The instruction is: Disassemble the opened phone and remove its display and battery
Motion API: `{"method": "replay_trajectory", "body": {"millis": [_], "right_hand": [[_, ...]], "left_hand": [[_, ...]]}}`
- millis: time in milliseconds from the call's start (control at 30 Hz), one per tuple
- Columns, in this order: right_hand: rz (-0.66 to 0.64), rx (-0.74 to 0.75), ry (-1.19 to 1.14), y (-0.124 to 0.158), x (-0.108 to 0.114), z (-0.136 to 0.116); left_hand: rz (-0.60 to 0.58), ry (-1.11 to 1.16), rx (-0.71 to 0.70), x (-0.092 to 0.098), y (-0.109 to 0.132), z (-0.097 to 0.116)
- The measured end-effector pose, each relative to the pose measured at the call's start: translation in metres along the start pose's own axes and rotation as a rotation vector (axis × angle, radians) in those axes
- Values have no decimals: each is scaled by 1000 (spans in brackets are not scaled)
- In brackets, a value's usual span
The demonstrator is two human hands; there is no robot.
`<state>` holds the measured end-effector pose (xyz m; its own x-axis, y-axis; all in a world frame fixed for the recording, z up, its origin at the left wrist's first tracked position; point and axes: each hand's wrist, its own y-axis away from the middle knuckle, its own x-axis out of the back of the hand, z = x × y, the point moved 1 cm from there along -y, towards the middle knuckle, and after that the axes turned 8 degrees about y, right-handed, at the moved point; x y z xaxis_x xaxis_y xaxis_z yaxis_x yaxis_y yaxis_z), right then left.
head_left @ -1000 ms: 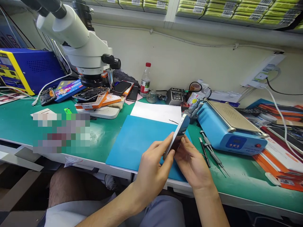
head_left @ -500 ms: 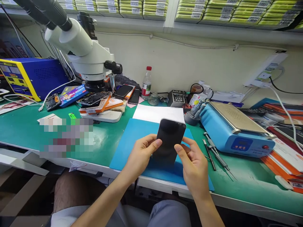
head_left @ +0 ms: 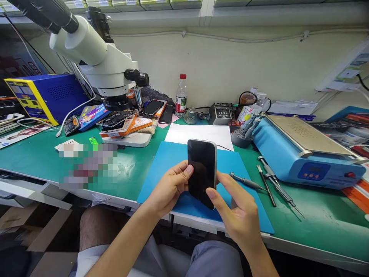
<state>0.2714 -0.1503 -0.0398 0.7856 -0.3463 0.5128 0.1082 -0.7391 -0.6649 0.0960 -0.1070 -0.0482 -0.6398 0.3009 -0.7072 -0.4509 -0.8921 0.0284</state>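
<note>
A smartphone (head_left: 201,171) with a dark screen and a silver edge is held upright, slightly tilted, above the blue mat (head_left: 164,161). My left hand (head_left: 171,186) grips its left edge, thumb on the screen side and fingers curled behind. At the lower right edge, my right hand (head_left: 240,207) has its thumb on the front and its index finger along the side; its other fingers are partly hidden. A grey screwdriver (head_left: 248,182) lies on the mat just behind my right hand. White paper (head_left: 198,132) lies at the mat's far edge.
A microscope (head_left: 98,69) stands at back left, near a blue-yellow power unit (head_left: 57,92). Stacked phones and orange boxes (head_left: 127,127) sit under it. To the right are a blue heating plate machine (head_left: 308,154), a pen-like tool (head_left: 266,184) and another screwdriver (head_left: 279,188). A bottle (head_left: 181,98) stands behind.
The phone has turned, showing its right silver edge, and shifted slightly left. My right hand has moved lower along it, uncovering the screwdriver on the mat. The whole view has shifted somewhat.
</note>
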Motion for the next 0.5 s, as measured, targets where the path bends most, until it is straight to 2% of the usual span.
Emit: {"method": "replay_trajectory", "body": {"millis": [167,233,333,400,500], "right_hand": [[-40,-16,-46,2,2,-1],[-89,-116,-140,1,2,2],[-186,-363,-370,-4,-2,10],[-217,-500,-466,-7,-5,17],[-188,-584,-386,-8,-8,24]], "left_hand": [[23,-19,45,-2,0,2],[52,-28,49,-3,-1,4],[135,-99,78,-3,-6,8],[180,-220,84,-3,-10,13],[178,-580,30,-3,-15,24]]}}
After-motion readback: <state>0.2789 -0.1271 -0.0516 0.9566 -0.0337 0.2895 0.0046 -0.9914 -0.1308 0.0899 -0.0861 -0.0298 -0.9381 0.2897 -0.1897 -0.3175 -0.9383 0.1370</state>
